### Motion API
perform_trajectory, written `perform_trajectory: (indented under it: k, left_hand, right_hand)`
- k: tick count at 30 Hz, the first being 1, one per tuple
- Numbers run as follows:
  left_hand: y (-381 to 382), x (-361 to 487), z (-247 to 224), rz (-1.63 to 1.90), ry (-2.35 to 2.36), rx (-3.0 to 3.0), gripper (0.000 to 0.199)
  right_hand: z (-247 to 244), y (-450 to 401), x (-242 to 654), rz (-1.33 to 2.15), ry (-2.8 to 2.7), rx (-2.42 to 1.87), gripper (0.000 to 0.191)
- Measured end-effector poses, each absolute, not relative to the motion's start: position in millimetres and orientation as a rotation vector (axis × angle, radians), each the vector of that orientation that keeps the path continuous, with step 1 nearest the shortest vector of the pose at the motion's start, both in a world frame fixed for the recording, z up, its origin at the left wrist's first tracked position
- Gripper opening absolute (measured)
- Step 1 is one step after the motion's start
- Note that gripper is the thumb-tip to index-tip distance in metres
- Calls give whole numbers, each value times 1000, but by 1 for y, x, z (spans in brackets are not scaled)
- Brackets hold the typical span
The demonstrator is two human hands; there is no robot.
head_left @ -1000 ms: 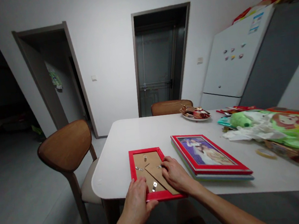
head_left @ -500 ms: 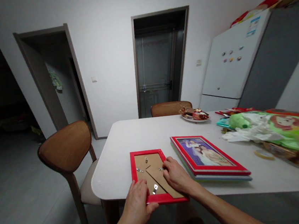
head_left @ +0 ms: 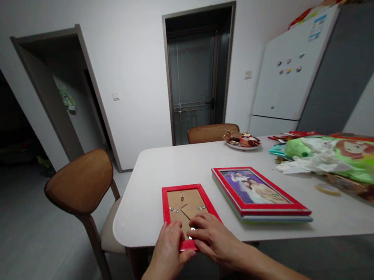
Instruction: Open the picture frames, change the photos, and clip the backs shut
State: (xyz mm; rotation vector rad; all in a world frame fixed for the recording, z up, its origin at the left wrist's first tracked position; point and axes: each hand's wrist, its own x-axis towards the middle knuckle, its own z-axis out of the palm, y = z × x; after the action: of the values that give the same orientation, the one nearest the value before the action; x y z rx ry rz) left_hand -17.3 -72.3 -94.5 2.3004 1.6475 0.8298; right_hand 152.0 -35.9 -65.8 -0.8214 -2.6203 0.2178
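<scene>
A red picture frame [head_left: 165, 204] lies back side up at the near table edge, its brown backing board [head_left: 193, 196] showing small metal clips and a hanger. My left hand [head_left: 169, 244] grips the frame's lower left corner, thumb at the near edge. Over the lower part of the backing, my right hand [head_left: 215, 239] has bent fingers at the lower metal clip [head_left: 192, 230], covering the lower right of the frame. To the right, a stack of frames [head_left: 261, 190] has a red one with a group photo on top.
The white table [head_left: 176, 163] also bears a plate of wrapped items [head_left: 242, 141], a tape roll [head_left: 327, 190] and green and white plastic packaging [head_left: 335, 155] at the right. Wooden chairs stand left [head_left: 82, 182] and behind [head_left: 213, 133]. A fridge [head_left: 287, 76] is at the back right.
My right hand has moved from the frame's right side down and left to the lower clip. The backing's stand flap, raised before, now lies flatter. My left hand stays at the corner.
</scene>
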Motion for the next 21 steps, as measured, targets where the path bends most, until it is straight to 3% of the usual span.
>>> perform_trajectory:
  k: [7, 12, 21]
  left_hand:
    - [-72, -17, -89, 837, 1635, 2270, 48]
    - [-71, -19, -90, 847, 1632, 2258, 42]
    - [-70, -19, -89, 820, 1627, 2264, 53]
  right_hand:
    - [-62, -39, 155, 194, -2668, -776, 15]
    - [-66, -40, 157, 149, -2716, -822, 25]
    - [-62, -40, 156, 270, -2691, -813, 16]
